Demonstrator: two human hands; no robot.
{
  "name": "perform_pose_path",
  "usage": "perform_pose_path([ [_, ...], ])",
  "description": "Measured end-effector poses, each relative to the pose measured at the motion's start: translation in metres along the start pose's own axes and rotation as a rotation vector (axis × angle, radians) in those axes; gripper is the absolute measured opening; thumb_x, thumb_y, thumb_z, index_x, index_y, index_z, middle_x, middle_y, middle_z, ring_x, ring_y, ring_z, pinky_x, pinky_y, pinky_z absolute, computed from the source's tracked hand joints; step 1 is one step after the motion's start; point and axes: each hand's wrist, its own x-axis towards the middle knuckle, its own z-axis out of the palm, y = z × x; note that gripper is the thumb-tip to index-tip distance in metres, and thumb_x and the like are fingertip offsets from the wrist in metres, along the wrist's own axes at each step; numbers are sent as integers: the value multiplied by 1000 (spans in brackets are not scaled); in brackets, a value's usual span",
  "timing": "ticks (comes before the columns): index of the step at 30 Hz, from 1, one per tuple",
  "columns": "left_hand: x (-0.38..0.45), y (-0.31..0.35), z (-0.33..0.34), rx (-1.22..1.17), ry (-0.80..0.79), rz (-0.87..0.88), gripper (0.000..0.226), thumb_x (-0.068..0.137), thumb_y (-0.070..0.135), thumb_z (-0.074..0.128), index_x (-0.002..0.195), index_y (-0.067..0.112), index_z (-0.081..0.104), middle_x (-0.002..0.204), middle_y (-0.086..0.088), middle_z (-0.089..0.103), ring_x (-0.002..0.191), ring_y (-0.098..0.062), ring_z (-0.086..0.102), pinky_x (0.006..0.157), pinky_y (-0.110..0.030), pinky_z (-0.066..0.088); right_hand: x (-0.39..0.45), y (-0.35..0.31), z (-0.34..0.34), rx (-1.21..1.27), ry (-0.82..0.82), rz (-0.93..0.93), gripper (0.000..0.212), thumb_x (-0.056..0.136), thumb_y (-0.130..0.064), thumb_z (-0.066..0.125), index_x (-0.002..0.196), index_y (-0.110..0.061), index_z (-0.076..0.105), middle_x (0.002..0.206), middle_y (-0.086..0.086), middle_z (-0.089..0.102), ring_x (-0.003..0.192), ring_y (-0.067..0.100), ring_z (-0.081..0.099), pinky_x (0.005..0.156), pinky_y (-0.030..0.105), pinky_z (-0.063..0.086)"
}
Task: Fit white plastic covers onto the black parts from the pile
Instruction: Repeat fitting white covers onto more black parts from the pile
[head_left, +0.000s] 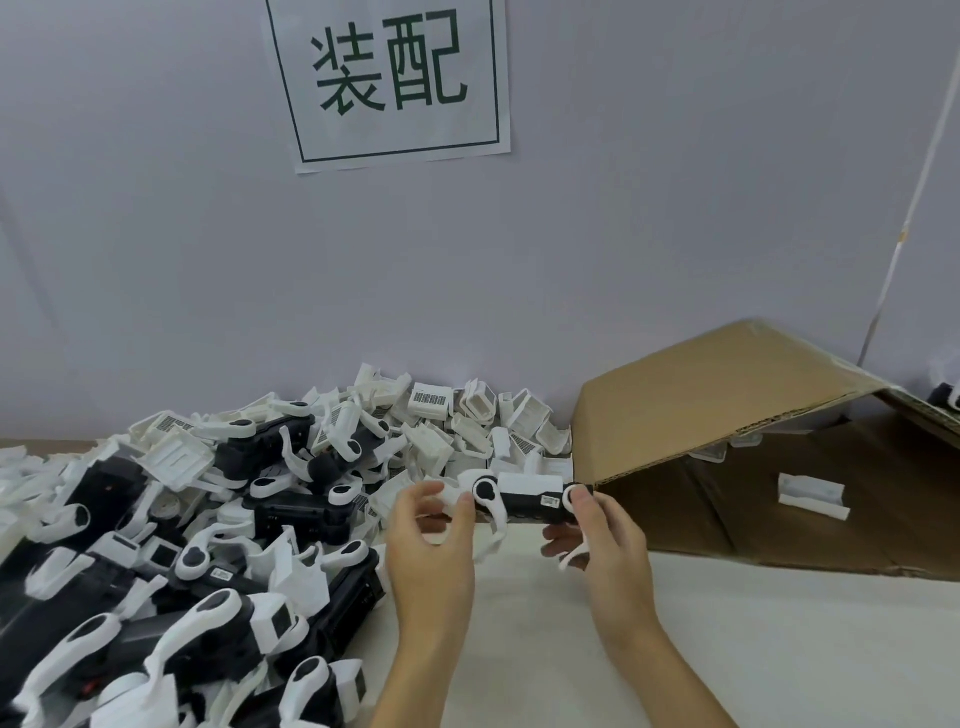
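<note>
A black part with white arms and a white cover on its top is held level above the table, in the middle of the view. My right hand grips its right end, thumb on the round white cap. At the left end, my left hand curls its fingers round a curved white arm. A big pile of black parts mixed with loose white covers fills the left side.
An open cardboard box lies on its side at the right, with a white piece inside. The white table top stretches in front of it. A paper sign hangs on the wall behind.
</note>
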Motion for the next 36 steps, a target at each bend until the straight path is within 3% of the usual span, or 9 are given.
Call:
perform_pose_path([
  [3,0,-1,1,-89,-134,-92,20,96,33,62,116,37,64,109,11,69,102,-7,65,86,-28,48,4,3,0,62,-44,122,43,82,-55,63,92,-15,74,74,13,72,62,24,67,71,39,48],
  [9,2,-2,0,-166,-148,-91,19,99,28,59,112,39,67,93,10,76,85,-7,71,62,-10,50,6,2,1,60,-72,186,41,85,-58,55,95,-22,72,75,18,73,58,25,69,62,31,51],
  [13,0,2,2,-225,-134,-170,19,100,32,56,113,40,66,110,13,72,100,-3,68,90,-29,54,-3,0,2,29,-85,44,45,86,-58,65,106,-17,67,91,5,74,82,24,73,72,32,50],
  [16,-1,1,4,-195,-155,-167,17,99,38,54,115,39,60,121,13,61,103,4,60,100,-38,49,-13,-4,4,-74,-117,-137,50,79,-62,64,115,-27,58,103,-12,70,97,11,68,78,19,51],
  [23,4,0,1,-322,-103,-278,30,94,44,60,115,23,59,109,-10,66,100,-26,67,67,-35,59,-22,1,5,-466,-330,-391,54,82,-48,68,128,-47,40,130,-24,54,123,5,51,94,8,36],
  [25,5,-3,1,-364,-55,-315,33,91,43,66,116,22,58,109,-7,68,94,-23,68,61,-28,55,-24,2,7,-527,-379,-456,55,82,-45,69,129,-45,40,129,-22,53,122,6,52,95,7,36],
  [30,7,-5,2,-420,50,-280,38,88,15,74,123,12,58,119,-15,66,92,-20,71,75,-29,55,-25,1,10,-699,-336,-622,59,80,-43,69,130,-42,37,132,-23,44,125,6,47,102,17,34],
  [34,4,-2,1,-311,112,-112,37,82,23,80,104,35,54,114,-3,63,94,-15,70,81,-30,56,-22,4,13,-857,-279,-612,66,82,-56,59,138,-38,31,137,-23,35,125,1,41,104,25,40],
  [36,1,1,1,-244,84,-51,37,81,29,80,103,40,53,107,4,63,85,1,69,70,-19,56,-22,5,13,-851,-281,-537,65,85,-61,53,142,-42,27,136,-25,38,117,-2,46,96,19,45],
])
